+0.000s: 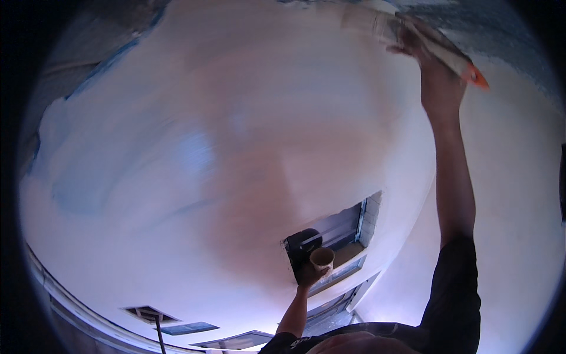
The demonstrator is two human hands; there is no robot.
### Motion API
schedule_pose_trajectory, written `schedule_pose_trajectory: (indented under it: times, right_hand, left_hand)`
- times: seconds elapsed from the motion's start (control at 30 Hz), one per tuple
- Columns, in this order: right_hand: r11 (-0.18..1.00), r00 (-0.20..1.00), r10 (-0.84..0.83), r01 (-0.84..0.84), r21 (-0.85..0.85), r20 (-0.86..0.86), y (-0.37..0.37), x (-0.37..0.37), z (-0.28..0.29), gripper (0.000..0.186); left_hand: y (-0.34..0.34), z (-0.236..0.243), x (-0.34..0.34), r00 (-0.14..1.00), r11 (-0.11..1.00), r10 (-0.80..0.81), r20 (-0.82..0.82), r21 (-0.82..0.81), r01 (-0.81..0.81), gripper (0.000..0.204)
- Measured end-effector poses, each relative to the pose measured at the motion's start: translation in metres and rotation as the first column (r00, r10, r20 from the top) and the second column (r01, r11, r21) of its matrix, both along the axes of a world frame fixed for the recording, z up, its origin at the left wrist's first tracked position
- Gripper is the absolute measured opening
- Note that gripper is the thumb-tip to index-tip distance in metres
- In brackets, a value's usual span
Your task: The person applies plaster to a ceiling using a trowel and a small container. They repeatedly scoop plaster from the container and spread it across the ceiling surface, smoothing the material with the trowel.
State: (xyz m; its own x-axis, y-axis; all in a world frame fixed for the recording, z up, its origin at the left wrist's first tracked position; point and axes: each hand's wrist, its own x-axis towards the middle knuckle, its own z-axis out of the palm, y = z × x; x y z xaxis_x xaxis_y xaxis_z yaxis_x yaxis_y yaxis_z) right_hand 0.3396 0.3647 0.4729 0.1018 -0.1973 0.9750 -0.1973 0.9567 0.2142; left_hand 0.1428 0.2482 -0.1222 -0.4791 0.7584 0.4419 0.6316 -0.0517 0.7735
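My right arm is stretched high, and my right hand (437,79) is closed round a wide paintbrush (451,57). The brush has a pale handle with an orange end, and its bristle end is smeared by motion against the pale surface (283,88). Lower down, my left hand (308,275) grips a beige cup (323,258), whose open mouth shows. What is inside the cup is too dark to make out. A pinkish, damp-looking patch (253,218) spreads across the pale surface near the cup.
Beyond the cup is a recessed window opening (371,215) with a rough edge. Dark grey, rough areas (495,35) border the pale surface at the top, with bluish edging (112,56) at upper left. At lower left, a dark pole (160,335) rises near a small opening.
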Motion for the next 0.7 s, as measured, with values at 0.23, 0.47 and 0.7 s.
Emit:
schedule_pose_trajectory:
  times: [0.23, 0.47, 0.7]
  right_hand:
    - [0.915, 0.914, 0.402, -0.403, 0.014, 0.064, -0.100, -0.098, 0.003, 0.021]
    - [0.874, 0.869, 0.485, -0.482, 0.052, -0.097, -0.132, -0.168, 0.030, 0.017]
    - [0.902, 0.900, 0.078, 0.120, 0.415, -0.430, -0.106, -0.159, 0.035, 0.030]
  left_hand:
    - [-0.009, 0.011, 0.002, 1.000, 0.998, 0.005, 0.002, 0.058, -0.005, 0.067]
    - [-0.010, 0.028, 0.008, 0.999, 0.991, -0.045, -0.010, 0.128, 0.046, 0.067]
    - [-0.001, -0.002, 0.000, 0.995, 0.985, -0.038, 0.089, -0.166, 0.052, 0.070]
